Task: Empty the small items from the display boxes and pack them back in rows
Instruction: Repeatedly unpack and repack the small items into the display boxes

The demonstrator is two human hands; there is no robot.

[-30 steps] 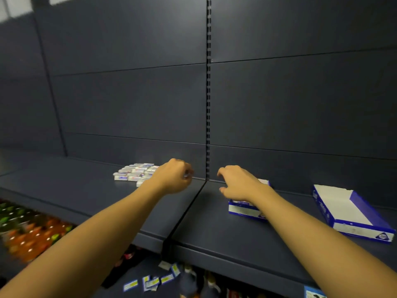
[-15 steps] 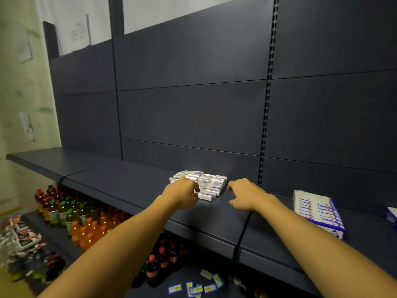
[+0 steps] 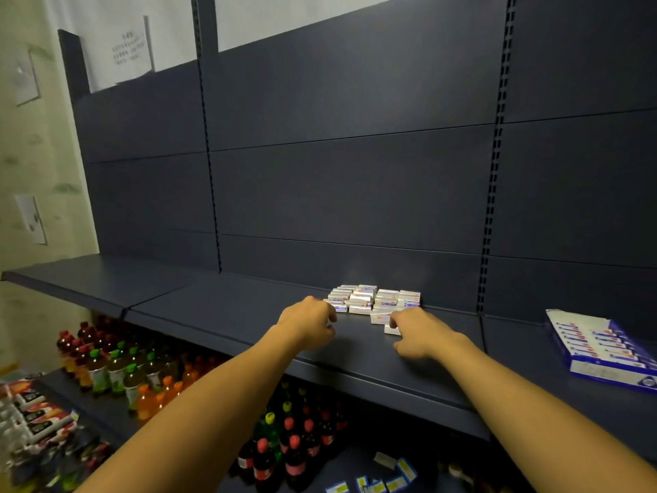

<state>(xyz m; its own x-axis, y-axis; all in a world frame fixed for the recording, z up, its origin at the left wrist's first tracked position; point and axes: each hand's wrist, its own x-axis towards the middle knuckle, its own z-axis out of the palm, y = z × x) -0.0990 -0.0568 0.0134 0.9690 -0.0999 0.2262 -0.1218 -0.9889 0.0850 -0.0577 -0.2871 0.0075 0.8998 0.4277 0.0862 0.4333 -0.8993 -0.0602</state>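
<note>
small items (image 3: 373, 301), little white packets with red and blue print, lie in a loose pile at the back of the dark shelf (image 3: 220, 307), just beyond both hands and between them. two of the packets sit apart from the pile on its near right side: one touches the pile's front edge and the other, nearer still, lies right at the fingertips of the right hand (image 3: 421, 332).

that right hand is curled, knuckles up, and its fingertips touch or pinch the nearest packet; whether it truly grips it i cannot tell. the left hand (image 3: 307, 323) is also curled, at the pile's near left corner, with a sliver of white showing at its fingertips; it may hold a packet, but that too is unclear.

well to the right of the right hand a blue and white display box (image 3: 601, 346) lies on the same shelf, tilted, with rows of packets filling it.

by my reading this is the repacking stage: the pile is emptied stock and the hands are gathering packets from it. the next move calls for lifting a few packets squarely, keeping them aligned the same way round, and carrying them rightward to a box. the visible box looks full, so another box may be needed.

below the arms, a lower shelf holds bottled drinks (image 3: 117, 371) with coloured caps.
</note>
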